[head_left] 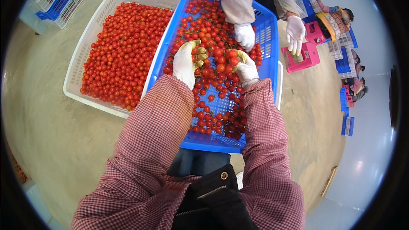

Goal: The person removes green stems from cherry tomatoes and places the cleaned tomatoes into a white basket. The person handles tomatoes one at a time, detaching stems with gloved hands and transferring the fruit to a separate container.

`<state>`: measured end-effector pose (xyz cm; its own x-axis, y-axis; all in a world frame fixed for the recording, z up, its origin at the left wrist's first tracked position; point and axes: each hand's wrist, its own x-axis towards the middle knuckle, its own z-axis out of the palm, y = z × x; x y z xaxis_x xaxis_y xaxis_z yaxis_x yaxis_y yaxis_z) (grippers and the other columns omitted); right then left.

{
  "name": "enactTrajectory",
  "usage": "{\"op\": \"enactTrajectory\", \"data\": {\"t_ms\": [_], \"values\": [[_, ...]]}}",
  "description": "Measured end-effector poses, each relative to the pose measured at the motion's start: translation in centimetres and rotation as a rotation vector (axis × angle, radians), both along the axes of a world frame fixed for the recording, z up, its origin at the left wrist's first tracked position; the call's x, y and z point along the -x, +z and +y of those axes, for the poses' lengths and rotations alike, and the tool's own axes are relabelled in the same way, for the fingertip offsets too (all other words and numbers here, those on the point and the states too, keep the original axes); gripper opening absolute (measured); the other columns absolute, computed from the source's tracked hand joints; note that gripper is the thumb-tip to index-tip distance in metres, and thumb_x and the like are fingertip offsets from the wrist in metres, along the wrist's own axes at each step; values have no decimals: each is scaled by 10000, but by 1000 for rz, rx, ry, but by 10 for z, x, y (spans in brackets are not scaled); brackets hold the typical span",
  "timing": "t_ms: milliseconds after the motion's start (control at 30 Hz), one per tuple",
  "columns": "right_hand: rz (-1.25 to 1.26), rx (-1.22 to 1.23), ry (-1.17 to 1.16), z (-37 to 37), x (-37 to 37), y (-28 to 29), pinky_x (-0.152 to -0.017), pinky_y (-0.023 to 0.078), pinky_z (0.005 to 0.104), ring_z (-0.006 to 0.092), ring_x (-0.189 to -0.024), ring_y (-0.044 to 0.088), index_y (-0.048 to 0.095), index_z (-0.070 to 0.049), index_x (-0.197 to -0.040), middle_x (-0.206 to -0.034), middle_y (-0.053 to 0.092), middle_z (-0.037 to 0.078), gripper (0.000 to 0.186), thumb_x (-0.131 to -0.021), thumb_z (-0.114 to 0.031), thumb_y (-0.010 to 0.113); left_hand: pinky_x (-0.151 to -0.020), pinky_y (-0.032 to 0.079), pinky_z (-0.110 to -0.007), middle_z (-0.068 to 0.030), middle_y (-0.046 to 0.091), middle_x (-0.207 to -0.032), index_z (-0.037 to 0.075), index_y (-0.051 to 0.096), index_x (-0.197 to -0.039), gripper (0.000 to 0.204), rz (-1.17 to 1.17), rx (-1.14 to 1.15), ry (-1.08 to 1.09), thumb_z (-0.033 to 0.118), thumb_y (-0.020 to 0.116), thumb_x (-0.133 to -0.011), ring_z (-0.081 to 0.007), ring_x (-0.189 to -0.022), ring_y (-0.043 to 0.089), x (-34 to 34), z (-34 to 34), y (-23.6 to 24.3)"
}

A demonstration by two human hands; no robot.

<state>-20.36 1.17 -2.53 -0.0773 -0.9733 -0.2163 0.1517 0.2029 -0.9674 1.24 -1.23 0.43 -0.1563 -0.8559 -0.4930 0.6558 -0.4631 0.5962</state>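
Observation:
A blue plastic crate (pixel 213 147) in front of me holds red cherry tomatoes (pixel 208 121), some on green stems. Both my hands wear white gloves with yellow-stained fingertips. My left hand (pixel 188 61) is over the crate's left side, fingers curled but apart, with nothing visibly gripped. Close to the right wall, my right hand (pixel 246 67) is closed at a bunch of cherry tomatoes (pixel 222 61), which hangs toward the left hand; its fingertips are partly hidden. Farther off, a co-worker's gloved hand (pixel 245 37) reaches into the same crate.
At the left stands a white crate (pixel 96 105) full of loose cherry tomatoes; the blue crate overlaps its edge. The co-worker's other gloved hand (pixel 295 34) is above a pink stool (pixel 310 56). Stacked crates (pixel 64 0) stand far left. More people sit along the right wall.

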Motion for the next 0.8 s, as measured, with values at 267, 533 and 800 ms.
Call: {"op": "enactTrajectory", "data": {"t_ms": [267,533,800], "values": [[-548,190,-98,61,-15,51,-861,500,414,275,-1032,557,427,14,-1199,-1155,527,155,449,-817,-143,604,-512,423,-202,-53,615,-835,45,560,-943,164,38,-17,-313,180,496,-875,-136,-711,597,8,7,-2],[-473,151,-110,61,-24,32,-825,518,352,238,-983,581,450,22,-1147,-1097,557,134,403,-793,-59,622,-485,393,-186,9,596,-838,61,555,-1062,339,-364,327,-721,282,625,-815,-52,-648,541,22,28,10],[-646,132,-93,65,-14,34,-889,486,370,243,-1045,549,449,9,-1155,-1131,540,133,399,-796,-53,611,-486,411,-193,-30,610,-942,56,507,-1128,329,14,201,-707,146,563,-817,-88,-705,580,18,28,10]]}}
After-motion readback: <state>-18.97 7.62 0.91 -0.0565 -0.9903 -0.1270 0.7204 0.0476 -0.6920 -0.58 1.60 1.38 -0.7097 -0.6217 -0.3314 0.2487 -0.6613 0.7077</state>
